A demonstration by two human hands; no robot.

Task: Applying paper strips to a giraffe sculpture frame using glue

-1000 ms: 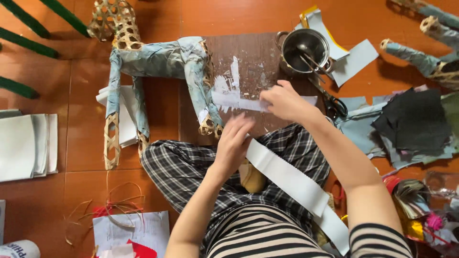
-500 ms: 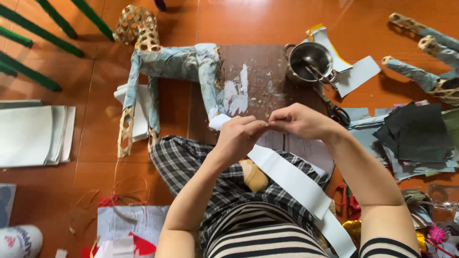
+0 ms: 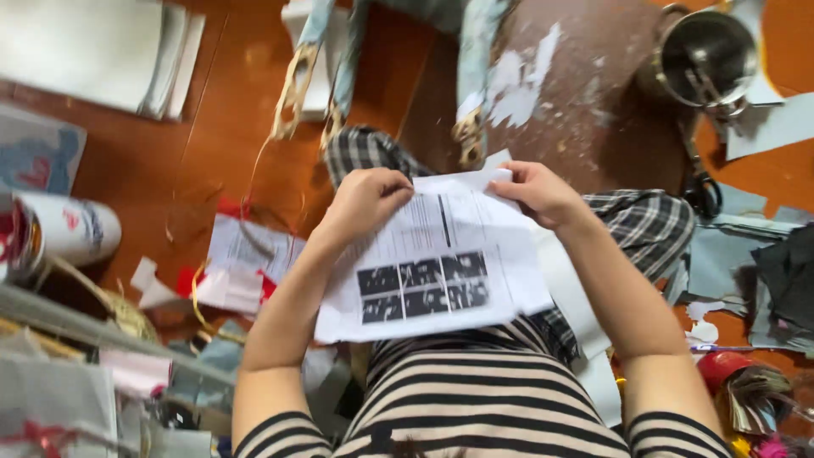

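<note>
A white printed paper sheet [image 3: 441, 263] with dark picture blocks is held over my lap by both hands at its far edge. My left hand [image 3: 363, 202] pinches the sheet's upper left corner. My right hand [image 3: 536, 192] grips the upper right part, which is crumpled. Beneath the sheet are my checked trousers [image 3: 644, 222] and striped shirt [image 3: 492, 399]. A long white paper strip [image 3: 570, 298] runs under the sheet along my right leg.
A metal pot [image 3: 705, 58] with a tool inside stands at the far right on a glue-stained brown board [image 3: 585, 110]. A paper-wrapped frame's legs [image 3: 339, 68] reach down at the top. Paper stacks [image 3: 102, 51] lie at the left, a white can [image 3: 64, 229], grey scraps [image 3: 763, 263] at the right.
The view has dropped and come closer. My hands, earlier working a small bit of the white strip, now hold a printed sheet spread between them.
</note>
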